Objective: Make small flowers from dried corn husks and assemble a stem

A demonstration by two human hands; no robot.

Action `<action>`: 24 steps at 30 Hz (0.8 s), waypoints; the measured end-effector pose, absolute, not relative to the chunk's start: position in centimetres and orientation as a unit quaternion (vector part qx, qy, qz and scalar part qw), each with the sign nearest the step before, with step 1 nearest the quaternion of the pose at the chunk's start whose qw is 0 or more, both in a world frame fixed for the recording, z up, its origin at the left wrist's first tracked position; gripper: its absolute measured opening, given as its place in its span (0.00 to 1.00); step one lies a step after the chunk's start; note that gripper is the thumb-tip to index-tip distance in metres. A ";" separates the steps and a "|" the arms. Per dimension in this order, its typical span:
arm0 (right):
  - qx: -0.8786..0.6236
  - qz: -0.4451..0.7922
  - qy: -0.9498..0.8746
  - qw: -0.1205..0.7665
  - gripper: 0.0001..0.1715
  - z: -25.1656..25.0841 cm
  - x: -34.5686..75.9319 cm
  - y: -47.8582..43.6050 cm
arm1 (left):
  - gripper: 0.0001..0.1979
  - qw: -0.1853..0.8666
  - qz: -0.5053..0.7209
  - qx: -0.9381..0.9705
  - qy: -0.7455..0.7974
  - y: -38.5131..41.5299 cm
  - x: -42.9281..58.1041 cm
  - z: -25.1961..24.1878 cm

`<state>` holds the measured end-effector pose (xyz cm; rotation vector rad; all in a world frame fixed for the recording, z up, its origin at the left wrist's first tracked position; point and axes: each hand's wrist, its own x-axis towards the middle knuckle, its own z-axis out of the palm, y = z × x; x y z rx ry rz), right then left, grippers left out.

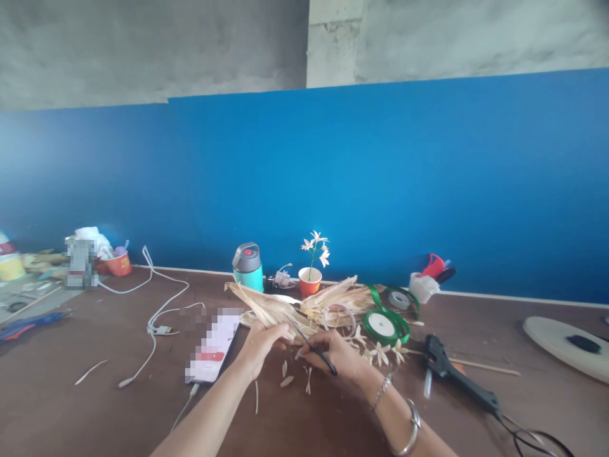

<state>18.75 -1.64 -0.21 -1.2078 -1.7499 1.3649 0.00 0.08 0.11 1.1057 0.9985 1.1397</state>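
My left hand (263, 341) grips a dry corn husk strip taken from the husk pile (304, 304) on the brown table (95, 406). My right hand (337, 353) is closed round black-handled scissors (314, 349), whose blades reach up toward the husk between both hands. Small cut husk pieces (287, 381) lie on the table just below my hands. Finished husk flowers (380, 352) lie to the right of my right hand.
A phone (214, 346) on a white cable (157, 311) lies left of my hands. Green ribbon spools (383, 325), a black glue gun (451, 371), a teal bottle (248, 266), a red cup with a flower stem (310, 279) and a round board (566, 346) stand around.
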 end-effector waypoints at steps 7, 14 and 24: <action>-0.457 0.488 -0.682 0.297 0.10 -1.0 19.0 -1.3 | 0.07 0.582 0.468 0.500 0.438 0.2 -0.3 0.2; -0.426 0.507 -0.678 0.319 0.09 -1.2 18.7 -1.3 | 0.10 0.592 0.431 0.521 0.438 -0.3 0.0 0.6; -0.440 0.558 -0.632 0.309 0.09 -1.1 18.6 -1.5 | 0.07 0.607 0.449 0.490 0.436 -0.1 0.0 0.4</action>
